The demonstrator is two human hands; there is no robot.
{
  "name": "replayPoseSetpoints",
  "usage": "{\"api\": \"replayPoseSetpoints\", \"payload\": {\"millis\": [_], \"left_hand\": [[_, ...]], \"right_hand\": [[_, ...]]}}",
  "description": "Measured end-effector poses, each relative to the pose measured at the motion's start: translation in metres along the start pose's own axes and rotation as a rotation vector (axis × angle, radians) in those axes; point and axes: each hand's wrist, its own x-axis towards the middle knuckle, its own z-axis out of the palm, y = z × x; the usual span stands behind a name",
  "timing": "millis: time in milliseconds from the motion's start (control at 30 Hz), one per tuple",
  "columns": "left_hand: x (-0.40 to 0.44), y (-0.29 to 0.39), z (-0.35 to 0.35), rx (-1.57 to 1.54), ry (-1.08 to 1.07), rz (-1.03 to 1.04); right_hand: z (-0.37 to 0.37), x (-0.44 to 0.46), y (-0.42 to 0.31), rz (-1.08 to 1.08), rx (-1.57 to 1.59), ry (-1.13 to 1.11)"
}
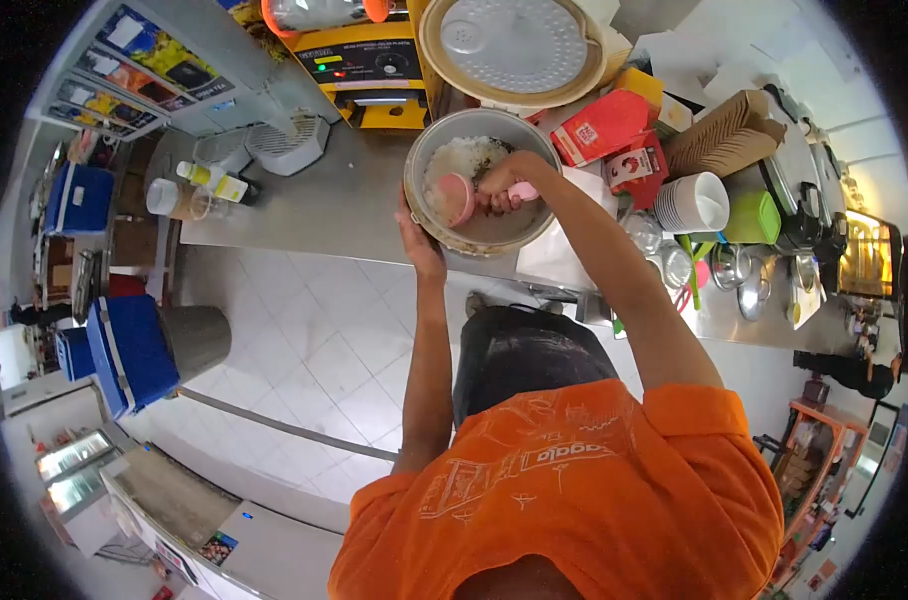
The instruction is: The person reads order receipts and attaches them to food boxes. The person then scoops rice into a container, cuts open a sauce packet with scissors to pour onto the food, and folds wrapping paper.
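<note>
A round metal pot [410, 172] with cooked white rice [471, 152] inside stands near the counter's front edge. My right hand [506, 182] reaches into it, fingers wrapped round the handle of a pink scoop [457, 198]. The scoop's round cup rests in the rice on the left side of the pot; what it holds is hard to make out. Against the pot's left outer wall, my left hand [421, 245] grips the side, its fingertips near the rim.
Behind the pot are a yellow sealing machine [374, 65] and a round perforated lid [514, 45]. Red boxes [601, 128], stacked white cups [692, 203] and a green container [753, 217] stand right. Bottles [217, 182] lie left. Blue coolers [132, 355] are by the floor.
</note>
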Motion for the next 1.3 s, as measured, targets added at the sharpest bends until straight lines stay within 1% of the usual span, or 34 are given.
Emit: {"api": "replayPoseSetpoints", "payload": {"millis": [67, 200, 267, 300, 367, 433, 500, 533, 567, 600, 633, 700, 733, 767, 833, 867, 900, 933, 967, 1000, 1033, 1067, 1100, 1133, 1167, 1200, 1233, 1300], "left_hand": [[0.003, -0.004, 0.002, -0.045, 0.016, 0.018], [0.003, -0.001, 0.002, -0.074, 0.053, -0.006], [0.004, 0.000, 0.002, 0.089, 0.046, 0.038], [0.004, -0.003, 0.001, 0.090, 0.046, 0.039], [0.004, -0.005, -0.002, -0.033, 0.049, 0.006], [0.002, 0.000, 0.001, -0.013, 0.038, 0.014], [0.002, -0.004, -0.006, -0.001, 0.019, 0.014], [0.005, -0.008, -0.018, 0.130, 0.002, 0.078], [0.007, -0.012, -0.029, 0.255, -0.019, 0.139], [0.003, -0.003, -0.030, 0.275, 0.082, 0.048], [-0.004, 0.008, -0.030, 0.294, 0.176, -0.056], [-0.010, 0.015, -0.047, 0.324, 0.181, 0.058], [-0.013, 0.026, -0.049, 0.386, 0.196, 0.085], [-0.015, 0.042, -0.049, 0.453, 0.213, 0.120], [-0.012, 0.067, -0.044, 0.383, 0.243, 0.159], [0.001, 0.076, -0.040, 0.382, 0.228, 0.146], [0.014, 0.084, -0.034, 0.379, 0.158, 0.240], [0.024, 0.093, -0.024, 0.376, 0.091, 0.336], [0.036, 0.101, -0.004, 0.417, 0.010, 0.414], [0.055, 0.107, 0.021, 0.457, -0.070, 0.492], [0.072, 0.111, 0.051, 0.545, -0.092, 0.566], [0.085, 0.114, 0.087, 0.636, -0.114, 0.637], [0.092, 0.116, 0.133, 0.442, -0.203, 0.635], [0.108, 0.115, 0.161, 0.597, -0.253, 0.702], [0.130, 0.121, 0.184, 0.858, -0.340, 0.951], [0.152, 0.124, 0.208, 0.895, -0.456, 1.056], [0.171, 0.122, 0.227, 0.931, -0.579, 1.153], [0.209, 0.112, 0.240, 1.174, -0.745, 1.214]], "right_hand": [[-0.004, -0.003, -0.003, 0.028, -0.022, -0.039], [-0.016, -0.016, -0.004, 0.001, 0.028, -0.107], [-0.018, -0.019, -0.001, -0.003, 0.067, -0.159], [-0.012, -0.031, -0.005, -0.004, 0.066, -0.159], [-0.001, -0.065, -0.012, -0.135, 0.061, -0.058], [0.014, -0.092, -0.012, -0.166, 0.032, -0.049], [0.032, -0.114, 0.001, -0.244, 0.019, 0.157], [0.041, -0.124, 0.012, -0.247, 0.035, 0.166], [0.051, -0.134, 0.031, -0.335, 0.029, 0.264], [0.062, -0.145, 0.054, -0.413, 0.032, 0.368], [0.075, -0.157, 0.082, -0.398, 0.076, 0.388], [0.101, -0.179, 0.147, -0.528, 0.174, 0.535], [0.093, -0.176, 0.206, -0.682, -0.274, 0.794], [0.143, -0.191, 0.224, -0.712, 0.391, 0.924], [0.190, -0.224, 0.257, -0.550, 0.374, 1.108], [0.198, -0.212, 0.286, -0.553, 0.216, 1.391], [0.199, -0.186, 0.320, -0.544, 0.037, 1.668], [0.197, -0.155, 0.350, -0.526, -0.082, 1.895], [0.200, -0.128, 0.369, -0.371, 0.013, 1.914], [0.196, -0.097, 0.382, -0.122, -0.079, 1.942], [0.186, -0.061, 0.407, 0.102, -0.015, 1.810], [0.186, -0.034, 0.420, 0.123, -0.020, 1.786], [0.182, -0.022, 0.424, 0.136, -0.037, 1.769], [0.187, -0.025, 0.419, 0.127, -0.041, 1.771], [0.193, -0.034, 0.410, 0.047, 0.045, 1.906], [0.195, -0.040, 0.405, -0.038, 0.136, 2.033], [0.192, -0.038, 0.417, -0.177, 0.071, 2.124], [0.189, -0.041, 0.426, -0.347, 0.306, 2.124]]}}
